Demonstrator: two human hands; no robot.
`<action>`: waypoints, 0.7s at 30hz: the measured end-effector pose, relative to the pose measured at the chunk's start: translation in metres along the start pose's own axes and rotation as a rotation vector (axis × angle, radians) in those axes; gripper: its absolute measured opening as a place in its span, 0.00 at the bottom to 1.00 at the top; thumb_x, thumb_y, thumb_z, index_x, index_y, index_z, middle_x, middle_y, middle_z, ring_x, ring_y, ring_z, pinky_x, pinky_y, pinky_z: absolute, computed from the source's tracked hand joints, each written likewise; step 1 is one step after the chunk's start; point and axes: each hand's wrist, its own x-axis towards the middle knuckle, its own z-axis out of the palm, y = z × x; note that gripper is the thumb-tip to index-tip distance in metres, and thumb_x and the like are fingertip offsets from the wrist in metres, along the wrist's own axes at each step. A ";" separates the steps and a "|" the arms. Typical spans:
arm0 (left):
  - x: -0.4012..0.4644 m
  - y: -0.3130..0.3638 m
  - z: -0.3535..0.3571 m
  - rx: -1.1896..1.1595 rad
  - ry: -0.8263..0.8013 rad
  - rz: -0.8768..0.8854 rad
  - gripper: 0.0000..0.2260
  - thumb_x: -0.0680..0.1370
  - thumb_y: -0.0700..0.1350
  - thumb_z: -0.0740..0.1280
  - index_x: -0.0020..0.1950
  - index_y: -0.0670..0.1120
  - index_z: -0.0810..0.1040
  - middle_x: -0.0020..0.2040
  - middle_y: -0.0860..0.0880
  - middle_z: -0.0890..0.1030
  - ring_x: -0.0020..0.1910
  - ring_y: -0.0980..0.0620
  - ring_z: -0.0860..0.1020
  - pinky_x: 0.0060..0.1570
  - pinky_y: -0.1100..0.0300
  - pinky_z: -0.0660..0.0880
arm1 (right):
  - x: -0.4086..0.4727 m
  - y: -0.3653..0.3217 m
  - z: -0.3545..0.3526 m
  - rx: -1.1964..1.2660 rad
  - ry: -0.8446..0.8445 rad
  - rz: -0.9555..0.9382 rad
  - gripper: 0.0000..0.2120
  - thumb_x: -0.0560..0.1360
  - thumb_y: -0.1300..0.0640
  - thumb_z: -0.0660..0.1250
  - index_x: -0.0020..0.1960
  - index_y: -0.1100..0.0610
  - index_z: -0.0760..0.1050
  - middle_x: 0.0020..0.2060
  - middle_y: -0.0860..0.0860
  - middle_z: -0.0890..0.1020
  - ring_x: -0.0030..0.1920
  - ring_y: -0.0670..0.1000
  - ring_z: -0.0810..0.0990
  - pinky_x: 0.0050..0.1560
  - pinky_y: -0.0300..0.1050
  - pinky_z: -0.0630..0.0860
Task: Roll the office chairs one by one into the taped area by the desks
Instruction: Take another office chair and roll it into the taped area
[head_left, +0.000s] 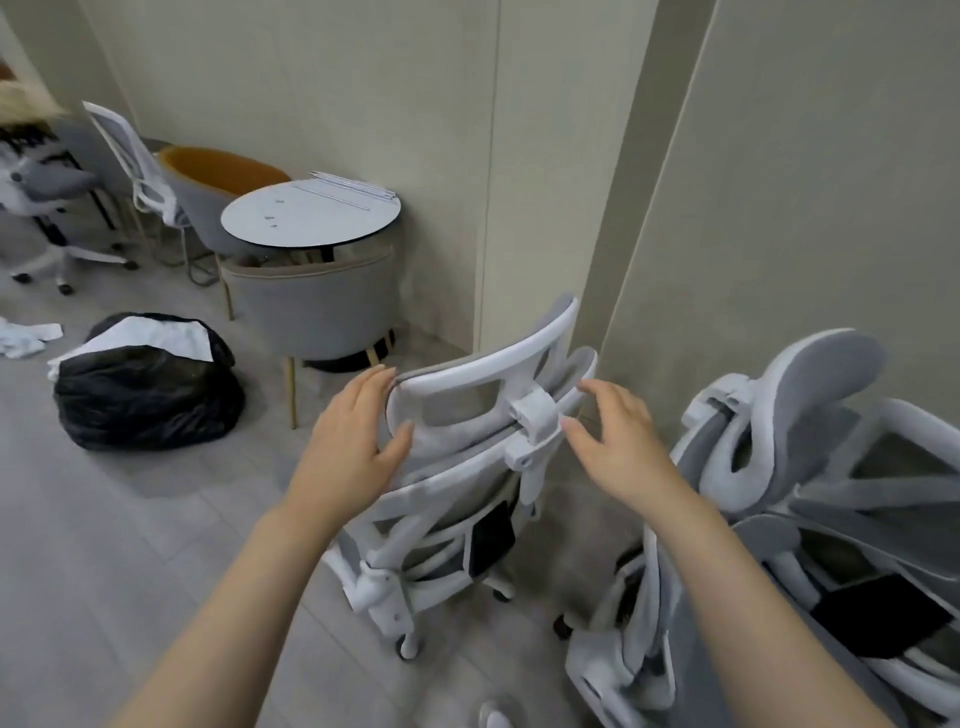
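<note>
Now both hands spread and loose: left hand (358, 423) touching the office chair (467, 415) headrest, right hand (615, 434) just beside it

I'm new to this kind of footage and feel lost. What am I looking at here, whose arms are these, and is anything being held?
There is no machine here: a person wears a camera on the head, so this one picture looks forward and down along their own bare arms. The left hand touches the headrest of a white and grey office chair, its fingers straight along the left edge. The right hand is spread open beside the headrest's right end; nothing is gripped yet. More chairs of that kind crowd together on the right. On the floor further off stand a black rubbish bag and a small round table.
</note>
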 end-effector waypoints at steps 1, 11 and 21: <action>0.013 0.000 0.003 0.001 0.018 -0.009 0.25 0.80 0.53 0.61 0.74 0.46 0.63 0.74 0.49 0.66 0.72 0.51 0.64 0.70 0.56 0.61 | 0.026 -0.001 -0.002 0.018 0.011 -0.022 0.22 0.79 0.48 0.62 0.71 0.52 0.65 0.69 0.51 0.69 0.71 0.55 0.62 0.72 0.52 0.61; 0.070 0.007 0.031 -0.400 0.048 -0.246 0.21 0.78 0.62 0.51 0.60 0.54 0.77 0.64 0.58 0.75 0.65 0.64 0.70 0.67 0.56 0.67 | 0.226 -0.009 0.014 0.281 0.002 0.106 0.18 0.77 0.52 0.63 0.65 0.54 0.73 0.64 0.53 0.76 0.66 0.56 0.72 0.66 0.48 0.68; 0.048 -0.014 0.014 -0.535 0.068 -0.421 0.21 0.81 0.57 0.52 0.49 0.52 0.83 0.46 0.52 0.84 0.49 0.53 0.81 0.52 0.51 0.75 | 0.239 -0.040 0.051 0.260 0.063 0.050 0.12 0.74 0.53 0.60 0.47 0.53 0.82 0.45 0.50 0.82 0.49 0.55 0.77 0.47 0.46 0.71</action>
